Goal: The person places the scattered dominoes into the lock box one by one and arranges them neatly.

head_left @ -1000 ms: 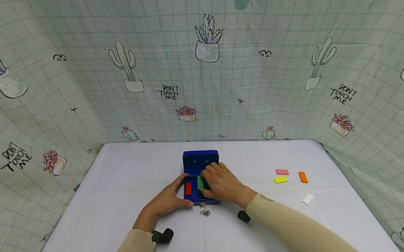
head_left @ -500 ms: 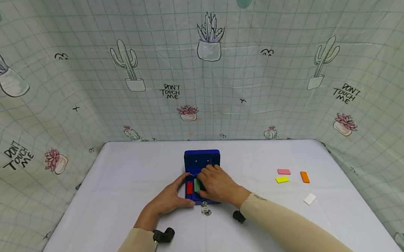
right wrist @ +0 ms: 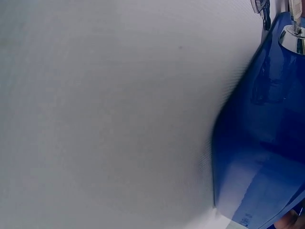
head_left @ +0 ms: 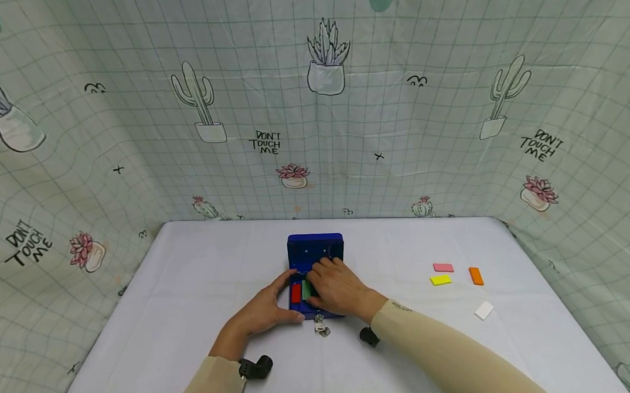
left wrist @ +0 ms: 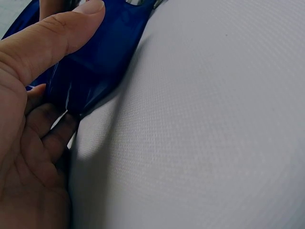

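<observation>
The green block (head_left: 305, 289), a flat, straight-edged slab partly covered by fingers, is inside the blue box (head_left: 311, 315), right of the red block (head_left: 296, 293). The right hand (head_left: 336, 286) reaches into the box and pinches the green block from its right side, thumb at the near end and bent fingers toward the far end; whether the block touches the box floor cannot be told. The left hand (head_left: 262, 310) is clamped round the box's left side, its thumb on the front wall and its fingers spread toward the back corner.

The box is glossy and smooth, with rounded corners; its hinged lid (head_left: 301, 242) stands raised behind the two hands. At the front wall sits a round, shiny metal lock (right wrist: 294, 42) with a key (head_left: 320, 325) in it, overhanging the cloth.

Room between the red block and the box's left wall is narrow, and the green block sits just beside the red one. The table (head_left: 217, 253) wears a finely woven white cloth that spreads out on both sides of the box. Well to the right of the right hand lie a pink block (head_left: 443, 267), a yellow block (head_left: 440, 280), an orange block (head_left: 475, 276) and a white block (head_left: 484, 310), all flat, the pink and yellow near each other.
</observation>
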Tool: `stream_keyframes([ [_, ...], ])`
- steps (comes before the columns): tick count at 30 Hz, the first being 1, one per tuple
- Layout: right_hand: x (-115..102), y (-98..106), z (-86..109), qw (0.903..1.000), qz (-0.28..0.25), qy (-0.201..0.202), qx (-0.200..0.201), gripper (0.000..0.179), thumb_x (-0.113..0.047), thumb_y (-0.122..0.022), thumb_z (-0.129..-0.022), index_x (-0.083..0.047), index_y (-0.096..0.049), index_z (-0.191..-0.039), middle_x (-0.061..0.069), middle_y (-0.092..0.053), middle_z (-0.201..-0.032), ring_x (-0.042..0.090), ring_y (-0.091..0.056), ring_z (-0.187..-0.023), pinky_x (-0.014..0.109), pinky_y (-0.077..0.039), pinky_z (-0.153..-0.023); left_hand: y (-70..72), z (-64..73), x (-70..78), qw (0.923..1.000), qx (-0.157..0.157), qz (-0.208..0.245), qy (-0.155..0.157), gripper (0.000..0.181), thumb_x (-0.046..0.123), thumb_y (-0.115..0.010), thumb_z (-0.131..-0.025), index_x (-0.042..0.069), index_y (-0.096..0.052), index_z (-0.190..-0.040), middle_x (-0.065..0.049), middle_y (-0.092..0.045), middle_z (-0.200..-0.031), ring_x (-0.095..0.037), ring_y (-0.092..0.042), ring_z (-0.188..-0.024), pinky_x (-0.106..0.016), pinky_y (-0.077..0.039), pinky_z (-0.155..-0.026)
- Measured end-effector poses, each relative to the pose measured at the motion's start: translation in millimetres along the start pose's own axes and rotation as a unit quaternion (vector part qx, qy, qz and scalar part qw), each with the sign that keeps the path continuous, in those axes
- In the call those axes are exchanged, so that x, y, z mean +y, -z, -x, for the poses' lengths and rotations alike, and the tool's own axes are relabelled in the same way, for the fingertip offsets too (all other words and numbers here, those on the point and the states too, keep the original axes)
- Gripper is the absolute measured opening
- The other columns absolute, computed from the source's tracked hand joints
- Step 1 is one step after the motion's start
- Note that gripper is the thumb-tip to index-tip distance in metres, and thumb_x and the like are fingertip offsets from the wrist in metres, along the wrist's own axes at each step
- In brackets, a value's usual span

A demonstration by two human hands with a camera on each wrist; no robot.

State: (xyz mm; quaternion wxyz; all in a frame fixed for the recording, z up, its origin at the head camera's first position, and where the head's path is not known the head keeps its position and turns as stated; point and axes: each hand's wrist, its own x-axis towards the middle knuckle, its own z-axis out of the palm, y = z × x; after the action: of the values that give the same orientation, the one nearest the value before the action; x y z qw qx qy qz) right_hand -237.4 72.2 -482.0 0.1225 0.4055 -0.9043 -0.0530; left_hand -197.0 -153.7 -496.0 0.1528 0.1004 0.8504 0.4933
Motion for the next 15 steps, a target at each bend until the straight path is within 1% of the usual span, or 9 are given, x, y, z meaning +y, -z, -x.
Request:
stream_keyframes([
  [3, -0.6, 0.8, -1.4, 1.0000, 0.001, 0.003, -0.004, 0.048, -0.057, -0.071, -0.097, -0.013, -0.073, -0.118, 0.001, -0.071, -0.109, 0.020, -0.059, -0.101, 0.033, -0.046, -0.081, 0.2, -0.3, 0.2, 1.0000, 0.000, 0.001, 0.000, 0.109, 0.033, -0.095, -0.079, 0.028, -0.031, -0.167, -0.016, -0.031, -0.172, -0.042, -0.028, -0.159, -0.068, -0.023, -0.126],
  [6, -1.6, 2.2, -2.4, 0.9998, 0.005, 0.006, -0.015, 0.050, -0.057, -0.070, -0.097, -0.013, -0.074, -0.120, 0.001, -0.072, -0.109, 0.019, -0.059, -0.100, 0.033, -0.047, -0.080, 0.4, 0.0, 0.5, 1.0000, -0.002, 0.001, 0.001, 0.109, 0.033, -0.095, -0.079, 0.028, -0.031, -0.168, -0.016, -0.031, -0.172, -0.042, -0.029, -0.158, -0.068, -0.023, -0.126],
  [10, -2.6, 3.3, -2.9, 0.9994, 0.013, 0.008, -0.032, 0.051, -0.059, -0.068, -0.098, -0.014, -0.075, -0.121, 0.000, -0.073, -0.108, 0.018, -0.058, -0.097, 0.032, -0.045, -0.078, 0.5, 0.5, 0.5, 1.0000, -0.005, 0.001, -0.002, 0.110, 0.033, -0.094, -0.079, 0.027, -0.031, -0.168, -0.016, -0.031, -0.172, -0.043, -0.029, -0.158, -0.068, -0.023, -0.126],
  [15, -3.2, 4.7, -2.7, 0.9991, 0.015, 0.010, -0.038, 0.050, -0.059, -0.068, -0.098, -0.015, -0.076, -0.119, -0.001, -0.073, -0.107, 0.018, -0.057, -0.095, 0.031, -0.042, -0.075, 0.4, -0.2, -0.4, 0.9999, -0.006, 0.005, -0.009, 0.109, 0.032, -0.094, -0.079, 0.025, -0.031, -0.168, -0.016, -0.031, -0.172, -0.042, -0.028, -0.158, -0.067, -0.023, -0.126],
])
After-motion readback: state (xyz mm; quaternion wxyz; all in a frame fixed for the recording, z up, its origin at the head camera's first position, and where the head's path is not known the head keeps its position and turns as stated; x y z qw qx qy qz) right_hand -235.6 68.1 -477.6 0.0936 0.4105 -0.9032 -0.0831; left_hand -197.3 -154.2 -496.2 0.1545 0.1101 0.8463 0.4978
